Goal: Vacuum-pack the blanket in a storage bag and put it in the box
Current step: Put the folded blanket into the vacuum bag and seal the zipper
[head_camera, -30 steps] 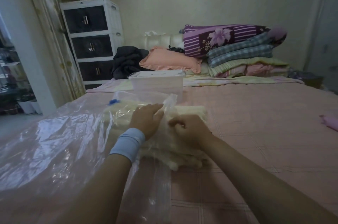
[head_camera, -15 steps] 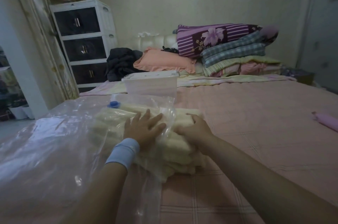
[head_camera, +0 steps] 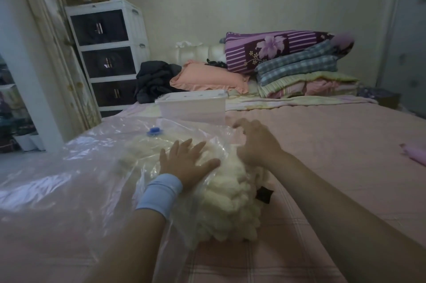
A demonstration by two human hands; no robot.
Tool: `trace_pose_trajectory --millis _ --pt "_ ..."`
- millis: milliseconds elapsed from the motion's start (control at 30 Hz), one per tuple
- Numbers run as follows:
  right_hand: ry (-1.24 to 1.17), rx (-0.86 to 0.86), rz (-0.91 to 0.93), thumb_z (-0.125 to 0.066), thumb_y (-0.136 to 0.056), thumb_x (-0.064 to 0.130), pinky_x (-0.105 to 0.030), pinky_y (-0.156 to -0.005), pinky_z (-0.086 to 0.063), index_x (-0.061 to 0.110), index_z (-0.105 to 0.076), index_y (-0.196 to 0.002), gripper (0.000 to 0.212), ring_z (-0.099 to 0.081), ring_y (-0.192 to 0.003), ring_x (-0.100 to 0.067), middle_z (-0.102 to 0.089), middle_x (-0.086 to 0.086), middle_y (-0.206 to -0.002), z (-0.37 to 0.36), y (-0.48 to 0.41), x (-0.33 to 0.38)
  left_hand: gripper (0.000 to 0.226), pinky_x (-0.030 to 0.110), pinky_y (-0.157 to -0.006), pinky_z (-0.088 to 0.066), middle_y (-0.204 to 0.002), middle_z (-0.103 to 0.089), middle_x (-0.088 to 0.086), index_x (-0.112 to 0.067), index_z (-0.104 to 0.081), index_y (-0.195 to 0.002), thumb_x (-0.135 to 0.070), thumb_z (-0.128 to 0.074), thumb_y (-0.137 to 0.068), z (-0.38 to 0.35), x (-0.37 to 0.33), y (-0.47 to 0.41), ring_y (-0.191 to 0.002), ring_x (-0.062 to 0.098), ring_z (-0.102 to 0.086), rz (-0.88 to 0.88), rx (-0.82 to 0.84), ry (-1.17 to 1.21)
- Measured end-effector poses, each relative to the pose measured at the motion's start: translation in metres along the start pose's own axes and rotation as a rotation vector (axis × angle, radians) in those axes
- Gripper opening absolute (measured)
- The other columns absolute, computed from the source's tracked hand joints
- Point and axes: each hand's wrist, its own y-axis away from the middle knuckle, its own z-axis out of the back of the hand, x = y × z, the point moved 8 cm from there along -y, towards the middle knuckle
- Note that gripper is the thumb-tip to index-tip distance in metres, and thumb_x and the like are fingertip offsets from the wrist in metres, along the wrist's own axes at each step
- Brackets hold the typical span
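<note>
A cream fluffy blanket (head_camera: 230, 202) lies folded on the pink bed, its far half inside a clear plastic storage bag (head_camera: 69, 178) that spreads out to the left. The bag's blue valve (head_camera: 155, 131) sits just beyond the blanket. My left hand (head_camera: 186, 162), with a blue wristband, presses flat with spread fingers on the plastic over the blanket. My right hand (head_camera: 255, 142) is curled at the bag's open edge on the blanket's right and grips the plastic. A translucent white box (head_camera: 193, 107) with its lid on stands right behind.
Folded quilts (head_camera: 299, 70), a pink pillow (head_camera: 207, 79) and dark clothes (head_camera: 154, 79) are piled at the head of the bed. A white drawer unit (head_camera: 106, 52) stands at the back left. A pink object (head_camera: 415, 153) lies at the right edge.
My left hand went from gripping the bag's edge to pressing flat on it. My right hand rose to the bag's mouth. More of the blanket is under plastic.
</note>
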Motion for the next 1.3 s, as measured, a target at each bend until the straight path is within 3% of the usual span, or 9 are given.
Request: trace_pose_trajectory --millis 167,367,533,733,833,967,1200,1267,1300 --pt "-0.093 0.489 0.045 -0.053 -0.093 0.021 -0.033 -0.096 -0.045 0.069 -0.001 -0.145 0.088 -0.052 -0.126 -0.028 -0.039 -0.009 -0.157 -0.064 -0.012 0.008 0.086 0.055 -0.117 0.003 -0.159 -0.014 -0.013 -0.048 -0.02 -0.142 -0.084 -0.005 -0.066 -0.01 0.009 0.01 -0.149 0.021 -0.001 -0.067 -0.066 0.063" --pt "-0.008 0.638 0.052 -0.046 -0.099 0.055 -0.047 -0.119 -0.02 0.06 -0.017 -0.151 0.06 -0.031 -0.147 -0.025 -0.028 0.007 -0.163 -0.075 -0.02 0.009 0.049 0.059 -0.114 -0.003 -0.16 0.0 -0.005 -0.05 -0.032 -0.135 -0.066 -0.019 -0.091 0.006 0.024 0.027 -0.147 0.025 0.002 0.104 -0.112 -0.129" --pt "-0.019 0.371 0.086 -0.035 -0.106 0.031 -0.036 -0.102 -0.042 0.025 -0.062 -0.13 0.037 -0.053 -0.125 -0.026 -0.057 -0.001 -0.141 -0.06 -0.007 0.005 0.085 0.069 -0.109 -0.007 -0.161 0.008 0.003 -0.058 -0.003 -0.144 -0.093 -0.023 -0.068 -0.009 0.016 0.038 -0.144 0.044 0.003 0.346 0.152 0.022" --pt "-0.035 0.206 0.028 -0.038 -0.106 0.023 -0.031 -0.094 -0.039 0.017 -0.066 -0.121 0.033 -0.055 -0.12 -0.029 -0.061 -0.008 -0.135 -0.022 0.025 -0.03 0.084 0.059 -0.117 -0.009 -0.162 0.005 0.002 -0.067 -0.005 -0.138 -0.092 -0.037 -0.065 -0.021 0.003 0.025 -0.146 0.04 0.008 0.117 0.113 0.151" --pt "-0.126 0.231 -0.025 -0.045 -0.104 0.019 -0.026 -0.097 -0.04 0.018 -0.066 -0.126 0.031 -0.053 -0.124 -0.024 -0.061 -0.003 -0.133 0.012 0.045 -0.044 0.078 0.054 -0.113 -0.025 -0.151 -0.023 0.002 -0.062 -0.019 -0.128 -0.087 -0.05 -0.06 -0.016 -0.022 0.023 -0.139 0.036 -0.024 0.014 -0.007 0.31" --pt "-0.284 0.201 -0.096 -0.045 -0.104 0.024 -0.025 -0.054 -0.048 0.01 -0.069 -0.079 0.037 -0.067 -0.063 -0.024 -0.069 -0.004 -0.068 0.056 0.068 -0.063 0.071 0.052 -0.108 -0.031 -0.127 -0.039 -0.002 -0.052 -0.021 -0.112 -0.078 -0.061 -0.06 -0.011 -0.056 0.022 -0.112 0.027 -0.044 -0.064 -0.025 0.466" --pt "-0.106 -0.091 0.051 -0.059 -0.094 0.029 -0.033 -0.056 -0.041 0.026 -0.06 -0.06 0.034 -0.047 -0.048 -0.012 -0.051 0.009 -0.046 0.098 0.09 -0.087 0.086 0.061 -0.115 0.003 -0.161 -0.007 -0.009 -0.047 -0.042 -0.127 -0.092 -0.027 -0.055 -0.009 -0.108 0.013 -0.149 0.018 0.004 -0.289 0.029 0.184" --pt "-0.088 -0.141 0.019 -0.066 -0.089 0.035 -0.033 -0.055 -0.04 0.038 -0.064 -0.085 0.006 -0.047 -0.056 -0.011 -0.05 0.008 -0.058 0.094 0.093 -0.102 0.081 0.058 -0.116 0.004 -0.161 0.0 -0.012 -0.053 -0.043 -0.131 -0.092 -0.028 -0.061 -0.004 -0.095 0.013 -0.148 0.016 0.008 -0.205 0.01 0.094" --pt "-0.067 -0.162 -0.027 -0.07 -0.086 0.038 -0.031 -0.058 -0.042 0.041 -0.063 -0.103 0.018 -0.05 -0.064 -0.01 -0.051 0.01 -0.068 0.092 0.093 -0.112 0.075 0.057 -0.116 0.0 -0.161 0.0 -0.013 -0.055 -0.042 -0.132 -0.09 -0.032 -0.066 -0.002 -0.09 0.014 -0.148 0.017 0.006 -0.166 0.005 0.063"
